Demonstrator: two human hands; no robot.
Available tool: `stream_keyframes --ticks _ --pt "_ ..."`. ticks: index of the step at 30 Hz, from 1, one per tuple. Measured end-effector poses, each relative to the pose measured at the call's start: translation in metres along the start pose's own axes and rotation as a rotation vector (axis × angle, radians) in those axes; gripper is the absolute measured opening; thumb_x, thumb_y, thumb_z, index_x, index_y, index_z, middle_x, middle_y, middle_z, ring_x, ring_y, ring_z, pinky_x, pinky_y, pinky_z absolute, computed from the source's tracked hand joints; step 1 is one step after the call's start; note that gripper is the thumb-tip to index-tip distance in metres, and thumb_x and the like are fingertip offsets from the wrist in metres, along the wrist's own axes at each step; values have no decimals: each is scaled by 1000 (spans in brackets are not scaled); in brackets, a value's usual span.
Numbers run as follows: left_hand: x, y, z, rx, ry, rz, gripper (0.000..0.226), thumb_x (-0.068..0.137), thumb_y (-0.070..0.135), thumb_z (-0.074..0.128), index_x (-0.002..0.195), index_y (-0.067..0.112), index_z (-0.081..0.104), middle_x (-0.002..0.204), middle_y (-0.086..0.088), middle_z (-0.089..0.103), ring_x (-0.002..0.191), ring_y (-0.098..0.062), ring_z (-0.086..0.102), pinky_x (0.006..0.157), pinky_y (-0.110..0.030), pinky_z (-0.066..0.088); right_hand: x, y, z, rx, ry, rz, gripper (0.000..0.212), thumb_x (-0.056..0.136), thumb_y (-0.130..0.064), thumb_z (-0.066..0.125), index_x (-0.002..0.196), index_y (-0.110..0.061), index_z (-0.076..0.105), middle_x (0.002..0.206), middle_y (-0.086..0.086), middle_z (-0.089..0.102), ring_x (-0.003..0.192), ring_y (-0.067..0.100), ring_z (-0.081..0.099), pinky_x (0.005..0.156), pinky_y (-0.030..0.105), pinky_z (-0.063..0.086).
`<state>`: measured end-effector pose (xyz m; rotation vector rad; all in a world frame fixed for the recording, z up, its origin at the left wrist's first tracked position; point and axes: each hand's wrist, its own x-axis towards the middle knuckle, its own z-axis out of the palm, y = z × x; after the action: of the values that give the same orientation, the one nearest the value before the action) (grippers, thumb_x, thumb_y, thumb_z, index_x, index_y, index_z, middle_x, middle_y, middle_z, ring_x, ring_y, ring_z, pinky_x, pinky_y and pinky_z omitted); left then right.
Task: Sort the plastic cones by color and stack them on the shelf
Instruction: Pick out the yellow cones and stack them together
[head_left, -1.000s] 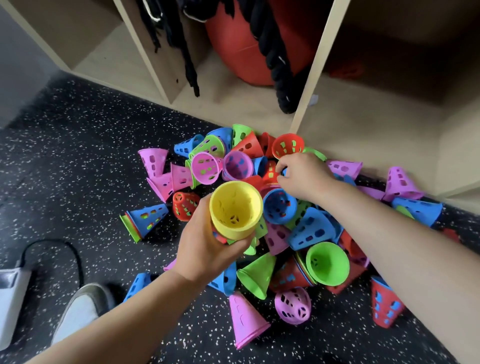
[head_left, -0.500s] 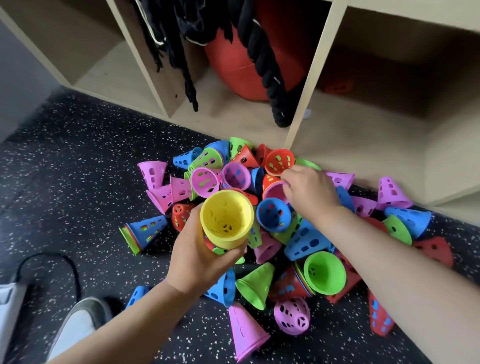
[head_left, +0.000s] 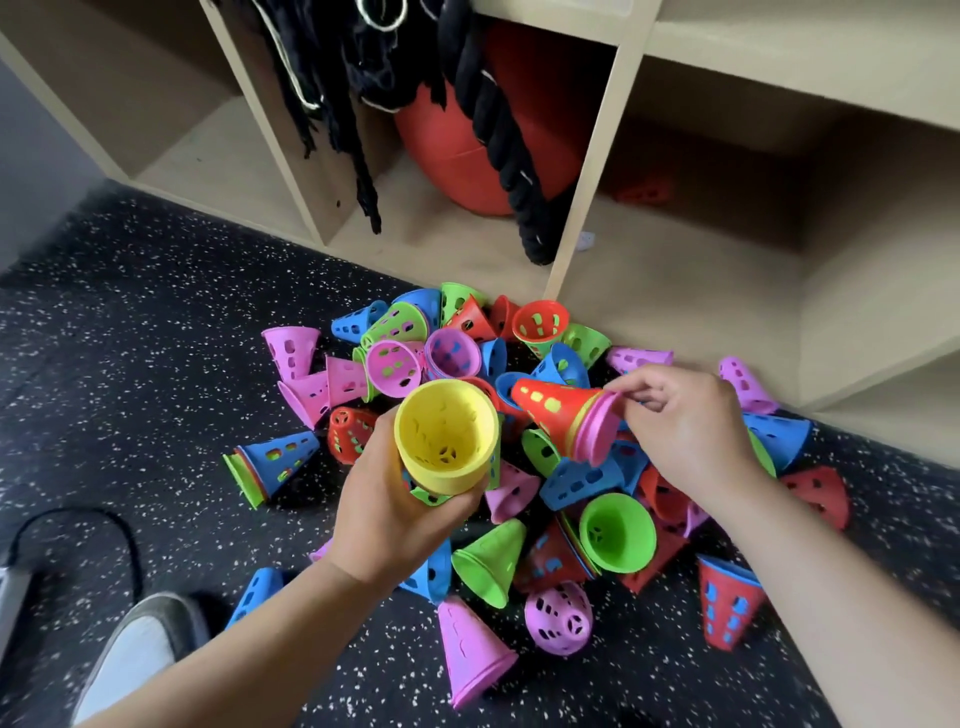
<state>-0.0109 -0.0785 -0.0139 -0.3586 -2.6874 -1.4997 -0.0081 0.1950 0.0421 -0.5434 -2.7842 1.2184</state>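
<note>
Pinching red cone (head_left: 556, 410) at its flared rim, right hand (head_left: 691, 426); clenching yellow cone (head_left: 447, 441), left hand (head_left: 395, 514). Likely light, stiff.

The setting is presenting as a gym or sports-equipment storage area. Black rubber flooring (head_left: 130, 364) with white speckles is covering the ground. A light wooden cubby shelf (head_left: 587, 218) is standing on it; one compartment is holding a large red exercise ball (head_left: 457, 156), with a thick black braided rope (head_left: 498, 119) and dark straps (head_left: 332, 78) hanging in front. A pile of perforated plastic training cones (head_left: 395, 364) is lying against the shelf base
</note>
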Motion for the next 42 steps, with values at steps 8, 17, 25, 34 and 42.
stream_keyframes --ticks 8,17,25,34,42 --pt "-11 6 2 -12 -11 -33 81 62 34 94 124 45 42 114 27 60 103 9 59 82 -6 43 -20 -6 -18 -34 59 -77 34 81 -1 71 83 -34 77 65 -17 63 56 1 51 53 7 35" --pt "-17 20 5 49 -62 -38 77 61 67 76 127 51 39 114 42 52 105 3 59 82 -21 49 -39 -48 -64 367 -41 81 30 81 -1 76 78 -31 80 81 -7 78 72 7 72 76 31 56" --pt "-14 36 14 99 -141 -4 83 64 57 87 127 58 34 114 42 50 99 27 47 77 1 36 -36 -68 -54 183 -409 104 6 84 -17 77 83 -23 77 76 3 77 65 17 61 63 26 45" --pt "-11 28 12 138 -134 -45 83 59 63 89 123 60 36 113 35 54 99 26 47 78 1 37 -36 -72 -42 116 -265 40 4 77 -26 82 78 -28 80 71 -12 75 70 9 72 70 30 58" --pt "-6 21 13 121 -110 -74 76 61 69 79 125 47 44 113 34 53 109 3 57 80 -24 47 -30 -81 -34 117 -358 84 10 83 -30 78 80 -21 76 58 -8 71 46 0 56 48 9 40"
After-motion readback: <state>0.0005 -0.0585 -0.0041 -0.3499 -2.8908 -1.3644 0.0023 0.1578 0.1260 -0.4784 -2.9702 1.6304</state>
